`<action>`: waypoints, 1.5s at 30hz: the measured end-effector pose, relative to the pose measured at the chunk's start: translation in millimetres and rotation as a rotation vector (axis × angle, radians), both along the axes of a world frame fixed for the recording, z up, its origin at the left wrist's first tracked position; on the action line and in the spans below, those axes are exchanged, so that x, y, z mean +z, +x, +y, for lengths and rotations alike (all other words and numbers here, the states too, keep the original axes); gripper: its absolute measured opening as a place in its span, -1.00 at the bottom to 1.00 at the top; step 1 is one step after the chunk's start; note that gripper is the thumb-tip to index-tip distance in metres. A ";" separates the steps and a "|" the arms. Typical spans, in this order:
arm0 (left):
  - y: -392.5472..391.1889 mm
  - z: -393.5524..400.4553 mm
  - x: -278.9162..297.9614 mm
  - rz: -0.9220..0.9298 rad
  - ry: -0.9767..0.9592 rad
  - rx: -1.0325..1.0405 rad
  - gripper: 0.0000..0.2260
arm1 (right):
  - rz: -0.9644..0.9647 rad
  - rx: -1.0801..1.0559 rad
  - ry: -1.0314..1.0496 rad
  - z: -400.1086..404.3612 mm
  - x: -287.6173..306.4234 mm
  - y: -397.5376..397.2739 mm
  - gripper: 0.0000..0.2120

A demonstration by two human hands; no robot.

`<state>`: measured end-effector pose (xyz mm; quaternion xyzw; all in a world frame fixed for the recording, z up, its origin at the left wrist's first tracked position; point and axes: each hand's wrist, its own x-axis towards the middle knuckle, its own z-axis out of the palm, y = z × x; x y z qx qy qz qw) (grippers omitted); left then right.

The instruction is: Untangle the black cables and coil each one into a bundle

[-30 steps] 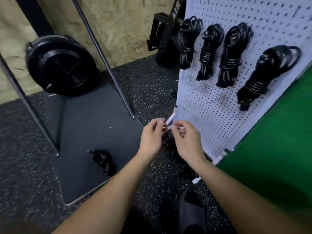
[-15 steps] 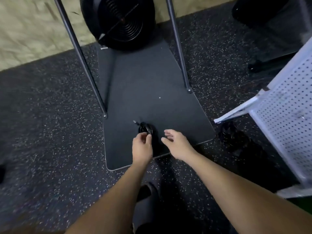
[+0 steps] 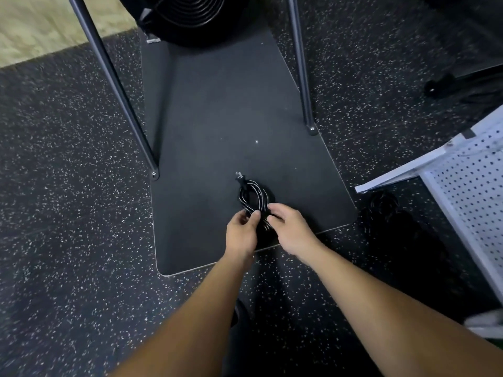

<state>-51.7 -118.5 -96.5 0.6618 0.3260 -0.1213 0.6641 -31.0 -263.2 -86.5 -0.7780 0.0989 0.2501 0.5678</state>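
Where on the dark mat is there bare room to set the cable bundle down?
Bare patch: the middle of the dark mat, between the two metal legs and beyond the black cable, up to the round black fan. Crowded: the near edge, where the left hand and right hand grip the cable.

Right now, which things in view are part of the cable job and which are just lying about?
Job:
black cable, loosely coiled on the mat, plug at its far end
left hand, gripping the coil
right hand, pinching the coil

Lying about:
dark mat
fan
stand legs
white pegboard
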 end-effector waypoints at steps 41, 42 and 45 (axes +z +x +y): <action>60.2 -292.7 293.4 -0.615 -0.287 -0.602 -0.76 | -0.632 -0.815 0.134 -248.4 270.7 -32.9 -0.75; 63.4 -298.1 291.5 -0.613 -0.288 -0.600 -0.77 | -0.642 -0.835 0.127 -250.1 270.3 -30.0 -0.76; 73.4 -314.4 284.6 -0.597 -0.280 -0.595 -0.77 | -0.642 -0.911 0.099 -255.3 268.0 -20.9 -0.77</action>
